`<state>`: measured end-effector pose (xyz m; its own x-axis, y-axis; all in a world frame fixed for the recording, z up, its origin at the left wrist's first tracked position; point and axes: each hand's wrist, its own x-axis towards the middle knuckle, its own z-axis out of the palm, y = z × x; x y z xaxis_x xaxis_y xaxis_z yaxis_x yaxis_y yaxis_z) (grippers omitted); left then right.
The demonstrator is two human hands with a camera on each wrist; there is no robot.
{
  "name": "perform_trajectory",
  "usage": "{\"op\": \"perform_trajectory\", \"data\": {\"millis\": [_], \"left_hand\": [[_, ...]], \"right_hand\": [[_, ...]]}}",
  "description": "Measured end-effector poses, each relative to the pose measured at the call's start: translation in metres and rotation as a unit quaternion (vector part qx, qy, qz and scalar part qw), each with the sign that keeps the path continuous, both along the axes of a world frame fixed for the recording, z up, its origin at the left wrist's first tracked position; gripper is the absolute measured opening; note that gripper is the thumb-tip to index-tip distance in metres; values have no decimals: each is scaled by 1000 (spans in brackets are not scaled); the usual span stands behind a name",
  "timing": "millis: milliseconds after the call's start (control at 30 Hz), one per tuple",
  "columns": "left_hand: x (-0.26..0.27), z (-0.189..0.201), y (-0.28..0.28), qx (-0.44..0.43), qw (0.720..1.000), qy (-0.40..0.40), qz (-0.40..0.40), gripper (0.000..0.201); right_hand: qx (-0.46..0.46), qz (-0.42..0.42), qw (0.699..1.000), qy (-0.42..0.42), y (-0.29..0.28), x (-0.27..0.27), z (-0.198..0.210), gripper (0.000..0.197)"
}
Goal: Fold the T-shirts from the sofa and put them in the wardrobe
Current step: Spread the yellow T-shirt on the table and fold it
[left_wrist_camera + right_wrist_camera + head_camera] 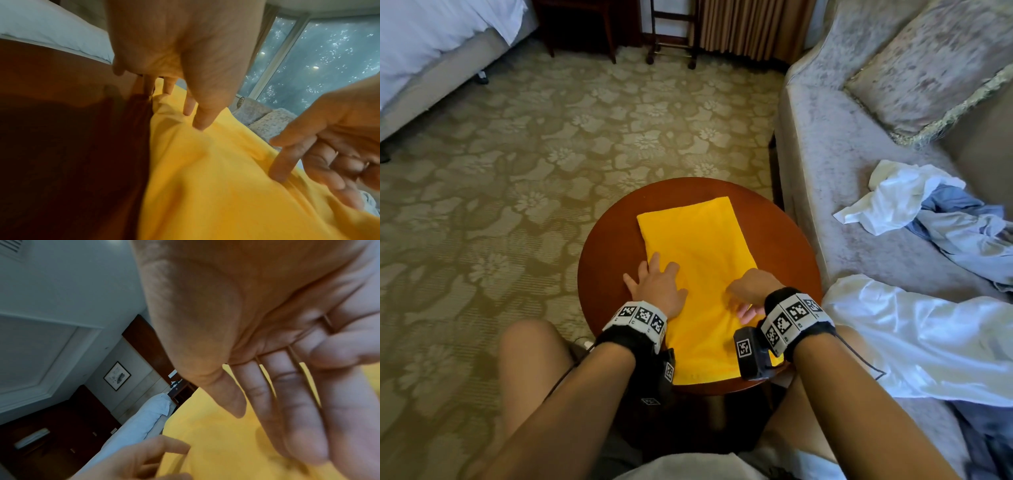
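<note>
Yellow T-shirt [698, 260]: one, folded to a long rectangle, laid flat on the round wooden surface [613, 246]; far end is well inside the far rim, near end reaches the near rim.
Surface edges: bare wood is left as a wide band on the left and far sides and a narrower band on the right, toward the sofa [835, 164].
Left hand [657, 287]: fingers spread and straight, laid flat over the left edge of the yellow T-shirt; the two outer fingers are seen on bare wood in the left wrist view, nothing gripped.
Right hand [753, 291]: bent down onto the cloth near its right edge, fingers straight and close together, tips touching the fabric; no fold is seen pinched.
Hands, count: two, close together, not touching.
Sofa load: a crumpled heap of white and pale blue garments [928, 212] on the seat, and a white garment [914, 339] nearer the viewer; exact count cannot be told.
Cushion [935, 65]: one, at the sofa back.
Open room: patterned carpet [524, 150] lies free to the left and beyond the surface, up to the bed [424, 51].
Writing: none readable; square black-and-white markers are worn on both wristbands [640, 318].
</note>
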<state>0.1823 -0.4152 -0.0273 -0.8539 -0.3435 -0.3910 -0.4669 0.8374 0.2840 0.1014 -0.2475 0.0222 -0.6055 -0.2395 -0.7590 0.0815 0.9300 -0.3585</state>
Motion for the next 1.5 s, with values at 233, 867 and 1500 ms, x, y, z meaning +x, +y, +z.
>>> {"op": "perform_trajectory", "data": {"millis": [233, 867, 1500], "left_hand": [[-33, 21, -35, 160, 947, 153, 235, 29], [-143, 60, -100, 346, 839, 187, 376, 38], [9, 26, -34, 509, 760, 130, 382, 28]], "right_hand": [[-53, -122, 970, 204, -3, -43, -8, 23], [-280, -308, 897, 149, -58, -161, -4, 16], [-320, -382, 867, -2, 37, -10, -31, 20]]}}
